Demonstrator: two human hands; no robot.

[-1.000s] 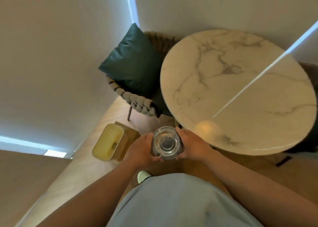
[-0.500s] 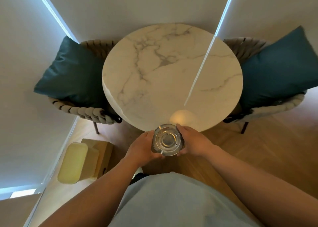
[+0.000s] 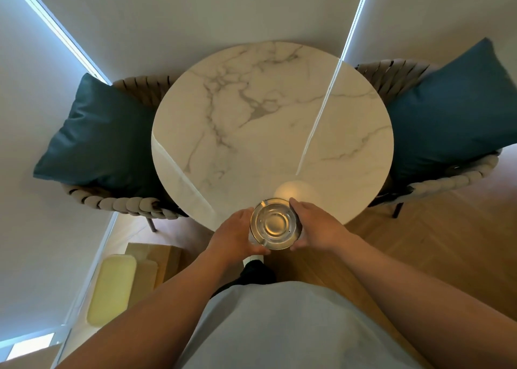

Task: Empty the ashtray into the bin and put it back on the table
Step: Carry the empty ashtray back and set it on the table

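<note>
A round glass ashtray (image 3: 275, 223) with a shiny, bare bowl is held upright between both hands, over the near edge of the round marble table (image 3: 268, 122). My left hand (image 3: 233, 235) grips its left side and my right hand (image 3: 317, 227) grips its right side. The pale yellow bin (image 3: 112, 289) stands on the floor at the lower left, beside a wooden box.
A woven chair with a dark teal cushion (image 3: 98, 133) stands left of the table, and a second woven chair with a teal cushion (image 3: 453, 108) stands to the right. Light walls rise behind. The wooden floor (image 3: 433, 242) shows around my legs.
My view has swung from the bin side to face the table squarely. The ashtray, still in both hands, has moved forward over the table's near edge.
</note>
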